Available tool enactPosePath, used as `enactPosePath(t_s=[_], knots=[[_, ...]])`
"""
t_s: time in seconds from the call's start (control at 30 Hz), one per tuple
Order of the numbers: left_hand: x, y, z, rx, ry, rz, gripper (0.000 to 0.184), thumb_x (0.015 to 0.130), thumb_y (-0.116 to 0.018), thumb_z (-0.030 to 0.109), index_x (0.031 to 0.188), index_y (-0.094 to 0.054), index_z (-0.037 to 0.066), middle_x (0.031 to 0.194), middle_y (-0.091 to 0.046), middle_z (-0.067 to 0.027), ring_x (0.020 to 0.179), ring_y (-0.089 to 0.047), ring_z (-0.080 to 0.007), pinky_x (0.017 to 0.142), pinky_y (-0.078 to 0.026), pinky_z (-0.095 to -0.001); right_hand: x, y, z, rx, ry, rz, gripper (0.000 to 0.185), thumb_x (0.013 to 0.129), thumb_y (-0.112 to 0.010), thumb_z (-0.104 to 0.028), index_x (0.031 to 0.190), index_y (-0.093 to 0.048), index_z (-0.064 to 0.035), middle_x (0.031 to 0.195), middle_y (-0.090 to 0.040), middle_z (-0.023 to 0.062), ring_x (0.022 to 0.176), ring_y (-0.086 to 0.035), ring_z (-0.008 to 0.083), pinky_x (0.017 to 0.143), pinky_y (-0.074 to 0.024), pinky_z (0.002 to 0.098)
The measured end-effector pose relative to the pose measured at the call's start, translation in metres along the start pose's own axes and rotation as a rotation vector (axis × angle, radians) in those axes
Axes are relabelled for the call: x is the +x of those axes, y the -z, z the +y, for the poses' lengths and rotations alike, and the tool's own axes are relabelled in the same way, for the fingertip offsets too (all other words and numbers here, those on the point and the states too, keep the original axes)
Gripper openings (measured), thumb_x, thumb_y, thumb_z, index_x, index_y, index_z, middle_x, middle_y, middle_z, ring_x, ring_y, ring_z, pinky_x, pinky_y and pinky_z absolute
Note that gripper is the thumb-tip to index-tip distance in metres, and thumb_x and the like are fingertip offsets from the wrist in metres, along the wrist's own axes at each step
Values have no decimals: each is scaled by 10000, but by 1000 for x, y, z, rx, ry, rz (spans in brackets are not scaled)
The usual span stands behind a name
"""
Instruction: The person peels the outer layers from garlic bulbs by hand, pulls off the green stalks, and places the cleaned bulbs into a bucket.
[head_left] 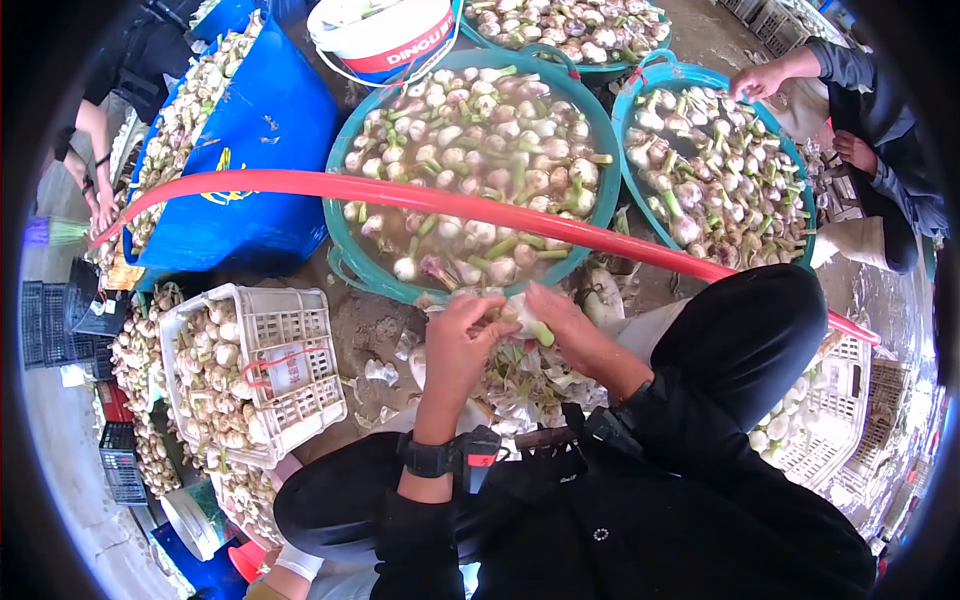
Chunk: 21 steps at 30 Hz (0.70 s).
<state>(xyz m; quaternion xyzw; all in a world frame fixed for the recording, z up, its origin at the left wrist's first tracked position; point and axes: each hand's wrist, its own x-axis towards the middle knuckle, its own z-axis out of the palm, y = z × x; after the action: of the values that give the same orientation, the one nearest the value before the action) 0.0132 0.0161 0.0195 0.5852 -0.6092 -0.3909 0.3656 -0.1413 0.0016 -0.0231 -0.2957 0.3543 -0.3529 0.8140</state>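
Observation:
A white garlic bulb [522, 316] with a short green stem is between my two hands, just past the near rim of a green tub [343, 150]. My right hand [566, 325] is closed on the bulb from the right. From the left, my left hand [462, 338] pinches at the bulb's side, its thumb and fingertips together. The tub holds many garlic bulbs [470, 165] in murky water. Below my hands, between my knees, lies a heap of peeled garlic skins and leaves [530, 385].
A red hose [440, 200] crosses over the tub. At left stand a blue bin [265, 150] and a white crate [300, 360] of garlic. A paint bucket [385, 40] stands behind. Right, another person's hand [757, 82] reaches to a second tub [622, 120]; another crate [835, 420] sits nearby.

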Motion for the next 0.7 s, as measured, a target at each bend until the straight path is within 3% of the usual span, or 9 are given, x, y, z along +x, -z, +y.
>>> enactPosePath(t_s=[0.1,0.17,0.27,0.3,0.43,0.5,0.6,0.67,0.7], knots=[[0,0,-2,63,-55,7,186,688,-620,22,874,-618,13,705,-574,-110,629,-587,-197,571,-455,-275,-2,2,-4,-145,-54,11,307,882,-449,-338,1036,-446,-73,831,-470,1,710,-475,88,553,-402,220],[-1,4,-2,280,-131,-41,171,676,-577,6,842,-618,12,747,-580,-140,641,-580,-265,565,-449,-325,-5,0,-10,-276,-32,-25,290,865,-456,-312,1024,-443,-70,823,-471,10,690,-472,92,539,-391,220],[-1,8,-3,397,-202,-96,121,677,-530,15,771,-604,25,741,-562,-141,649,-561,-303,560,-435,-372,-6,2,-11,-440,-14,-83,244,822,-459,-236,998,-448,-67,810,-462,17,671,-467,93,533,-383,220],[-2,9,-2,395,-197,-96,121,677,-530,15,771,-604,25,741,-562,-141,649,-561,-303,560,-435,-372,-6,2,-11,-466,-14,-93,222,796,-455,-187,984,-457,-68,804,-453,14,672,-465,91,541,-387,220],[-6,6,1,604,-283,-156,81,695,-504,41,742,-569,47,697,-521,-128,625,-545,-305,549,-428,-392,-7,3,-13,-470,-84,-109,273,753,-479,-216,972,-445,-57,783,-477,25,638,-474,90,504,-356,215],[-8,6,1,699,-282,-175,75,691,-506,44,744,-560,51,695,-511,-124,617,-537,-307,547,-428,-398,-6,7,-16,-381,-185,-141,255,737,-477,-178,972,-485,-79,802,-448,6,666,-436,80,557,-365,206],[-8,8,-5,732,-227,-210,152,709,-530,58,839,-610,56,736,-549,-119,670,-560,-299,574,-443,-378,-4,7,-23,-383,-259,-175,280,722,-502,-192,979,-492,-83,786,-454,0,685,-433,77,560,-360,202],[-6,9,-13,508,-243,-1,131,718,-525,60,821,-607,53,721,-544,-117,657,-554,-305,568,-442,-382,-1,10,-25,-409,-269,-236,305,717,-517,-185,1000,-496,-74,802,-475,0,709,-447,78,588,-370,202],[-6,9,-16,510,-240,-1,131,718,-525,60,821,-607,53,721,-544,-117,657,-554,-305,568,-442,-382,-1,11,-25,-435,-276,-290,330,713,-532,-177,1022,-499,-65,818,-495,-1,734,-461,79,617,-380,201]])
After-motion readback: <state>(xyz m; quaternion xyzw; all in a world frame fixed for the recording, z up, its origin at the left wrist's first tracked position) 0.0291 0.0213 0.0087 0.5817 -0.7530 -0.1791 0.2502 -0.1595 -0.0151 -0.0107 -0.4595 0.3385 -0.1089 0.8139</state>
